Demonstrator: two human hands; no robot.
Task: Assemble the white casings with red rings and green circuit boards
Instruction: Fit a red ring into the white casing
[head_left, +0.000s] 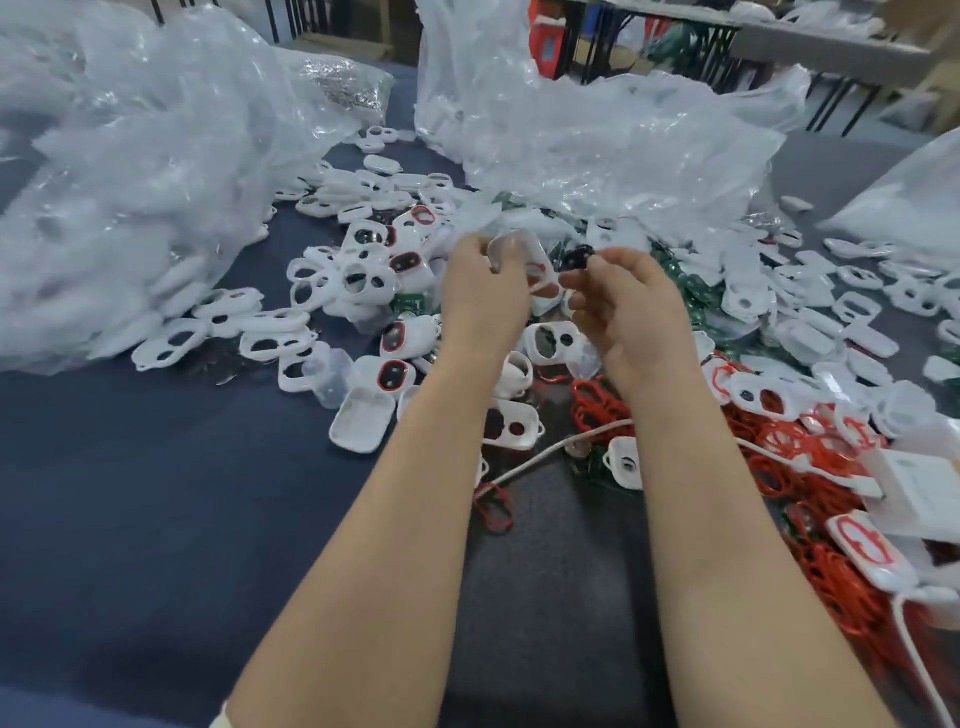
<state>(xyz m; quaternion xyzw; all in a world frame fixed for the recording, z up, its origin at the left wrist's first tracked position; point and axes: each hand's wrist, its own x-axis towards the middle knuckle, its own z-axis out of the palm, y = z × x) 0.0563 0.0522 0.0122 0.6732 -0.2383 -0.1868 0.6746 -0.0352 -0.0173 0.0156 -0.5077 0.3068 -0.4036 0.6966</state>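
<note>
- Though too heaped for an exact count: white casings (363, 421) in the dozens, scattered over the blue table cloth (156, 493) from the left bag (130, 182) across to the right edge.
- Red rings (810, 467): dozens, tangled in a pile right of the right forearm.
- Green circuit boards (685, 283): one heap just past the right hand (628, 306), number hidden under casings and film.
- Clear plastic bags: three, counting the centre bag (571, 130) and right bag (914, 202).
- One white cable (540, 449), crossing between the forearms towards a white box (930, 493) at right.
- Hands: two, raised over the middle of the pile, bare forearms stretched forward, palms turned towards each other.
- Left hand (485, 291): fingers curled round one held casing (527, 254), tilted, some red at its opening.
- Right hand: thumb and forefinger pinching one small dark part (577, 258), just beside the held casing; touching or apart, cannot tell; board or not, cannot tell. Remaining fingers loosely curled.
</note>
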